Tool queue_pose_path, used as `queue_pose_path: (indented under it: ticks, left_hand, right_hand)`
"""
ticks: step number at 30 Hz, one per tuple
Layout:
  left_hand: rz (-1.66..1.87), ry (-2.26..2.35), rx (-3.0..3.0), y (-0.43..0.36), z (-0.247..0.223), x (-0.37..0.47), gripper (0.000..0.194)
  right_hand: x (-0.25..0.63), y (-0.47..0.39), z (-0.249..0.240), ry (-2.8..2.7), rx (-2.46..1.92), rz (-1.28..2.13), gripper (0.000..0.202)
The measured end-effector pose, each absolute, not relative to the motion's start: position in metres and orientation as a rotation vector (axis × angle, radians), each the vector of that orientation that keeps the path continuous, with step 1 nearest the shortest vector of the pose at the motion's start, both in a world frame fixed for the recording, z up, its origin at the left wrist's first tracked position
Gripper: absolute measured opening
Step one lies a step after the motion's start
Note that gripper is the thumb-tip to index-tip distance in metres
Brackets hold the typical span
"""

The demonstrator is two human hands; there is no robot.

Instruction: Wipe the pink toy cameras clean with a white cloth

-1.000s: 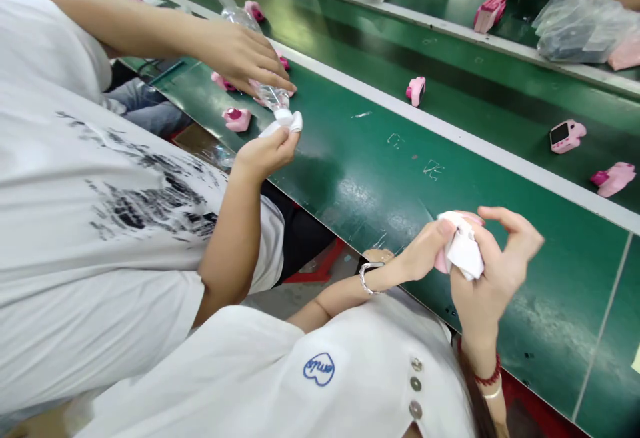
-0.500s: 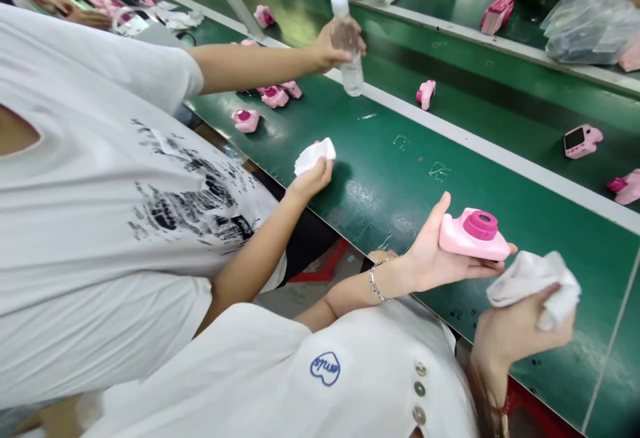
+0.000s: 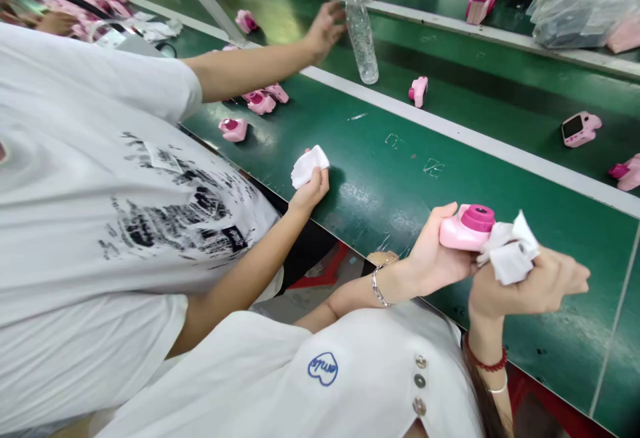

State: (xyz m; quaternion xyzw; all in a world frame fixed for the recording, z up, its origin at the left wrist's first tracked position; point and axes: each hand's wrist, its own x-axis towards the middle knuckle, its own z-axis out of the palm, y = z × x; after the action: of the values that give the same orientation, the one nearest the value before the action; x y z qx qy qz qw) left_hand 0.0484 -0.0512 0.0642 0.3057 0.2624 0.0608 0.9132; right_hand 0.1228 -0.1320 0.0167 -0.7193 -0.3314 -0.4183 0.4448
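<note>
- Green is the colour of the counter [image 3: 380,165], a long one with a white strip along it; beyond the strip several pink toy cameras [image 3: 580,129] lie well apart.
- The left hand [image 3: 435,258] holds a pink toy camera [image 3: 463,228] above the near edge of the counter, the fingers curled under its body and the thumb up beside it.
- The right hand [image 3: 530,288] has its fingers closed around a crumpled white cloth [image 3: 510,255], which touches the right end of the camera.
- A co-worker's hand [image 3: 313,191] pinches another white cloth [image 3: 307,166] at the counter edge.
- The co-worker's other hand [image 3: 325,28], fingers loosely spread, is just beside an upright clear bottle [image 3: 363,31].
</note>
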Motion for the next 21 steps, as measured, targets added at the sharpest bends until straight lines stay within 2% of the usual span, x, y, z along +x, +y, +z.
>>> queue_pose_path:
  ticks: [4,8,11,15,18,21]
  left_hand:
    - [0.084,0.352,0.171,-0.047,0.051,0.046,0.063]
    - [0.055,0.356,0.156,-0.046,0.046,0.044,0.062]
    - [0.041,0.363,0.110,-0.048,0.040,0.043,0.046]
    - [0.047,0.411,0.095,-0.050,0.032,0.039,0.025]
    - [0.068,0.414,0.113,-0.051,0.032,0.038,0.026]
    - [0.011,0.341,0.204,-0.051,0.033,0.039,0.036]
  right_hand:
    - [0.145,-0.148,0.018,-0.579,-1.848,-0.575,0.026]
    - [0.126,-0.162,0.023,-0.411,-1.702,-0.373,0.019]
    - [0.105,-0.160,0.025,-0.636,-1.611,-0.336,0.011]
    - [0.110,-0.145,0.027,-0.704,-1.683,-0.272,0.015]
    - [0.128,-0.138,0.030,-0.555,-1.723,-0.152,0.019]
    - [0.140,-0.139,0.034,-0.286,-1.548,-0.054,0.016]
